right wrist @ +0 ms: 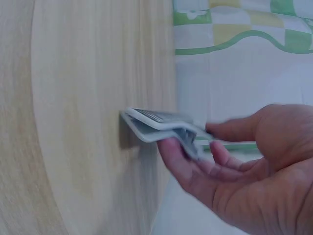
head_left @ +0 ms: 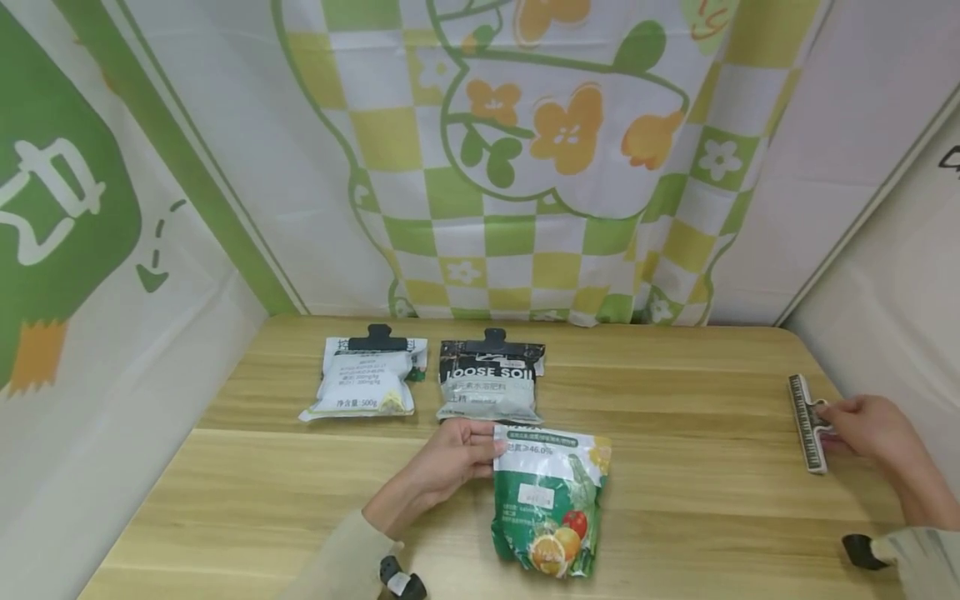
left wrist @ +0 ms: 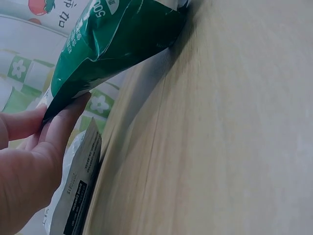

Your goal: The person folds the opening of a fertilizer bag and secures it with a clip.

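Note:
My left hand (head_left: 453,458) pinches the upper left edge of a green and white fertilizer bag (head_left: 551,504) with vegetables and oranges printed on it. In the left wrist view the bag's edge (left wrist: 61,93) sits between thumb and fingers, its lower end by the tabletop. At the table's right side my right hand (head_left: 870,429) holds a wide bag clip (head_left: 807,425) by its handles. The right wrist view has the clip (right wrist: 156,120) between thumb and fingers, its long jaw edge facing the wood.
Behind the green bag lie a white bag (head_left: 363,383) and a black and grey "Loose Soil" bag (head_left: 487,387), each with a black clip on its top. The wooden table (head_left: 697,467) ends at a patterned curtain (head_left: 517,250). Fabric walls stand on both sides.

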{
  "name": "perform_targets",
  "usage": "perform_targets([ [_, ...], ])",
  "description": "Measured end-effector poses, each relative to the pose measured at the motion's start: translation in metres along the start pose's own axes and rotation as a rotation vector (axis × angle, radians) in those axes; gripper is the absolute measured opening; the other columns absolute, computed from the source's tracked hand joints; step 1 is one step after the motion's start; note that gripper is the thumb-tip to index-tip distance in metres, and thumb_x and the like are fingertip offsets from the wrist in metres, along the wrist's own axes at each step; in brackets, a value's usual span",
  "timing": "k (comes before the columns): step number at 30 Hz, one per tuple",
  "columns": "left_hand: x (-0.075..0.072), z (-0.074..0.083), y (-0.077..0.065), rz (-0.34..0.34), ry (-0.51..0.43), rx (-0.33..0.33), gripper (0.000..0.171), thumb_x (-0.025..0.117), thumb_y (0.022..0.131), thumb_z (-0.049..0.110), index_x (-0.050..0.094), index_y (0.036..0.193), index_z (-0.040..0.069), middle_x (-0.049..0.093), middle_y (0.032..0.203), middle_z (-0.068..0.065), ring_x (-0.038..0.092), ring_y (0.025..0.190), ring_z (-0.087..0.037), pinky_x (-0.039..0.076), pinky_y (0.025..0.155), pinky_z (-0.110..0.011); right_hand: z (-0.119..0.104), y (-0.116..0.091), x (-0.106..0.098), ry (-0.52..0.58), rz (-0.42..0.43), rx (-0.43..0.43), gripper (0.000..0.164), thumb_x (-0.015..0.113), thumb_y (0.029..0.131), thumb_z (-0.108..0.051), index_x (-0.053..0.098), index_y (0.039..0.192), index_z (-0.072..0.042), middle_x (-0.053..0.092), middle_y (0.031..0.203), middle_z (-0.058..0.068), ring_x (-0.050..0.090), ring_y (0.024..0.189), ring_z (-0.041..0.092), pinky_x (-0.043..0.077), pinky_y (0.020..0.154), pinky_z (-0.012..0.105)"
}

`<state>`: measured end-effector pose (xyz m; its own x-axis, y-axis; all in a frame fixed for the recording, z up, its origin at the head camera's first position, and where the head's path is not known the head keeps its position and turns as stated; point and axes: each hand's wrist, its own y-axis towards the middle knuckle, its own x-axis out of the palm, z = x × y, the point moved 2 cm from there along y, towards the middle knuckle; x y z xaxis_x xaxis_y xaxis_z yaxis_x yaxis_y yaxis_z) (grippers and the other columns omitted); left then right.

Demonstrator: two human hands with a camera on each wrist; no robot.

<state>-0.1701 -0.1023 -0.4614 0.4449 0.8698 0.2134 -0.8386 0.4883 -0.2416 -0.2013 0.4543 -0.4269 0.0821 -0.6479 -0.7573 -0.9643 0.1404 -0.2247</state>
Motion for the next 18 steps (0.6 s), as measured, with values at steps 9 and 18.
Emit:
perform_targets([
  [9,0.001,-0.001,0.000,0.027,-0.011,-0.020,0.033,0.060,0.103,0.003,0.059,0.131,-0.015,0.075,0.125,-0.022,0.077,0.099,-0.014,0.065,0.093,-0.031,-0.021,-0.004,0.002,0.053,-0.058,-0.046,0.075,0.058,0.108,-0.034,0.035,0.144,0.028,0.072,0.116,0.035,0.077,0.077,0.005,0.061,0.067,0.019],
  [18,0.001,-0.004,0.003,0.027,-0.038,-0.031,0.032,0.063,0.102,0.006,0.060,0.127,-0.013,0.079,0.116,-0.014,0.077,0.096,-0.013,0.066,0.092,-0.031,-0.068,-0.011,0.014,0.063,-0.043,-0.202,0.067,0.069,0.102,-0.040,0.054,0.143,0.011,0.074,0.104,-0.019,0.073,0.085,-0.002,0.057,0.073,0.014],
])
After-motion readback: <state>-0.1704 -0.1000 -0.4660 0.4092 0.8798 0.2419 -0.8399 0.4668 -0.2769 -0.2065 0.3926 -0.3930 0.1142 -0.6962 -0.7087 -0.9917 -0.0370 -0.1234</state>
